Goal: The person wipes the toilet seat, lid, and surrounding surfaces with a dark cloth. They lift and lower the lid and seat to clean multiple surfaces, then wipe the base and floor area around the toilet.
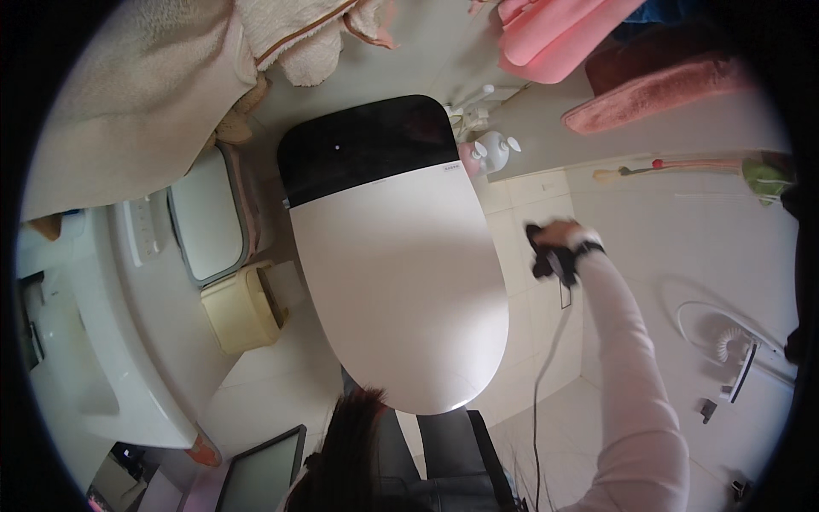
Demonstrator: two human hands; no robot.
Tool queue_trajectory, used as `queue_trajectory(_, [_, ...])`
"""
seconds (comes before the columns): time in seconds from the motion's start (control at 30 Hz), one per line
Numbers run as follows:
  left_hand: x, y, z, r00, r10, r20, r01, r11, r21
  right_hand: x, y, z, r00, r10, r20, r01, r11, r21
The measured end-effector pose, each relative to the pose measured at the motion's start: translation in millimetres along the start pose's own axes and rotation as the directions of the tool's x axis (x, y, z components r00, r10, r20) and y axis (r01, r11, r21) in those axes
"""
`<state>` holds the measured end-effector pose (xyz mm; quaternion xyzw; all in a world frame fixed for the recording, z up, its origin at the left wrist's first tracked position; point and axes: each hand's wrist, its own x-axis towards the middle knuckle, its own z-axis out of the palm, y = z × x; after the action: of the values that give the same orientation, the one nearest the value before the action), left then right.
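Observation:
My right arm reaches forward from the lower right in a pale long sleeve with a dark band at the wrist. My right hand (559,232) is closed round a dark corded device (553,260), blurred, whose exact kind I cannot make out. A thin cord (537,392) runs below it toward the lower edge. Hand and device are in the air to the right of a toilet with its white lid (401,290) down and a black rear panel (367,149). My left hand is out of the picture.
Pump bottles (493,152) stand right of the toilet's back. On the left are a cream bin (243,311), a grey-rimmed basin (205,218) and a white washbasin (141,375). Towels (136,94) hang upper left; a shower hose (725,341) is on the right wall.

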<state>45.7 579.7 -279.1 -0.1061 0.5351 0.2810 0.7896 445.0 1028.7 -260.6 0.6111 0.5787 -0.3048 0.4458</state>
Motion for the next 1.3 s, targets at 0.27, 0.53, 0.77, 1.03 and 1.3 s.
queue_trajectory(0.27, [-114,116,55,0.922,0.342,0.184,-0.353,0.935,0.033,-160,193,212,0.878,-0.043,0.476,0.062,0.998,-0.025])
queue_trajectory(0.53, [-157,251,137,0.674,0.736,0.054,-0.724,0.645,0.245,-132,192,358,0.856,-0.175,0.486,0.095,0.978,0.185])
queue_trajectory(0.77, [-139,352,171,0.464,0.884,0.063,-0.792,0.382,0.475,-101,130,329,0.931,-0.313,0.188,0.225,0.898,0.378])
queue_trajectory(1.03, [-111,427,167,0.385,0.923,0.01,-0.775,0.317,0.547,-99,110,342,0.946,-0.304,0.115,0.196,0.816,0.543])
queue_trajectory(1.3, [-68,456,143,0.308,0.947,0.088,-0.814,0.215,0.539,-135,106,398,0.957,-0.236,0.169,0.113,0.84,0.531])
